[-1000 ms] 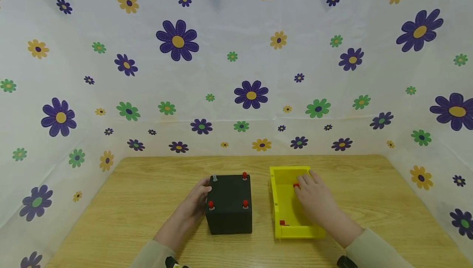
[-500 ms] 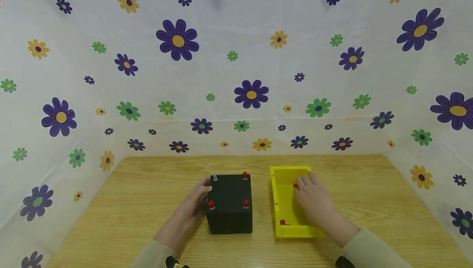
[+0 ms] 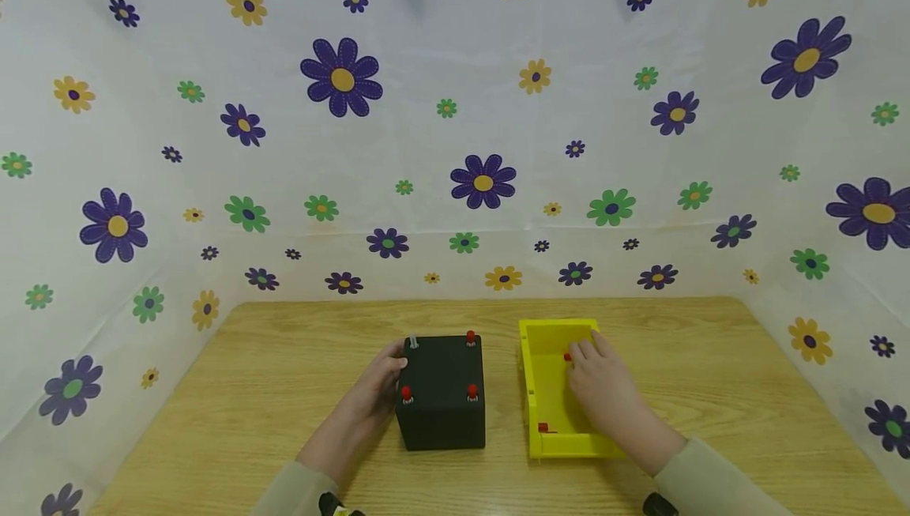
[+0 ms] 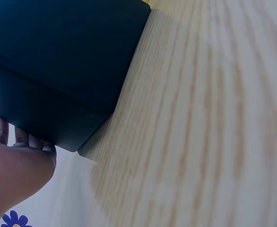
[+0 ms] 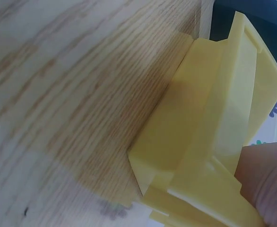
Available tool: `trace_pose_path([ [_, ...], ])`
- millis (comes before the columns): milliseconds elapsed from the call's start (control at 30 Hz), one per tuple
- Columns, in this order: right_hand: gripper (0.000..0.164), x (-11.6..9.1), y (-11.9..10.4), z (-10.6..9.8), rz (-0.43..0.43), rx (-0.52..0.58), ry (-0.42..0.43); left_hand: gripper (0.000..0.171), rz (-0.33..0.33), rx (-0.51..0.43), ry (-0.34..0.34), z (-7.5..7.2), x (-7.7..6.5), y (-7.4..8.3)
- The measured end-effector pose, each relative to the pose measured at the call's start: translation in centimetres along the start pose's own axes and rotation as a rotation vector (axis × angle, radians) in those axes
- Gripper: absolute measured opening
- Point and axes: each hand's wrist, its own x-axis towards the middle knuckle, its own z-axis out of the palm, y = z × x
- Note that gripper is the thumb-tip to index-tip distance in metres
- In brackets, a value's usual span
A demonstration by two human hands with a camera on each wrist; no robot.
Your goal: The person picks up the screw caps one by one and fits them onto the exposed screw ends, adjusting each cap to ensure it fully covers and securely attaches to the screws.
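Observation:
A black box (image 3: pixel 442 374) stands on the table in the head view, with small metal posts at its top corners. Red caps (image 3: pixel 472 392) sit on three of them; the far left post (image 3: pixel 414 342) is bare metal. My left hand (image 3: pixel 381 380) holds the box's left side, thumb at the top edge, and its fingers show against the box in the left wrist view. My right hand (image 3: pixel 599 383) reaches into a yellow bin (image 3: pixel 574 446). Its bent fingers are right at a small red piece (image 3: pixel 567 357); I cannot tell whether they pinch it, as the fingertips are hidden.
Another small red piece (image 3: pixel 543 427) lies in the bin's near left corner. A strip of wooden table (image 3: pixel 503 389) separates box and bin. Behind the table (image 3: pixel 284 350) hangs a white flowered cloth (image 3: pixel 412 137), which also runs along both sides.
My right hand has shifted very slightly within the bin, and less of the red piece by its fingers shows. The left hand and the box stay where they were.

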Motion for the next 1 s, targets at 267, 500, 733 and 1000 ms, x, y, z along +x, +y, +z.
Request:
trace_pose_path([
  [267,0.023,0.04,-0.03,-0.24,0.003,0.011,-0.028,0.035,0.0,0.018,-0.012,-0.03,0.1,0.0],
  [500,0.021,0.11,-0.08,-0.19,-0.003,0.009,-0.024,0.033,0.008,0.017,-0.022,-0.12,0.09,-0.06],
  [733,0.019,0.12,0.0,-0.25,-0.009,0.032,0.014,0.033,-0.005,0.014,0.002,0.01,0.05,-0.08],
  [1000,0.022,0.13,0.15,-0.34,-0.031,0.058,0.087,0.031,0.013,0.017,-0.025,-0.09,0.21,-0.13],
])
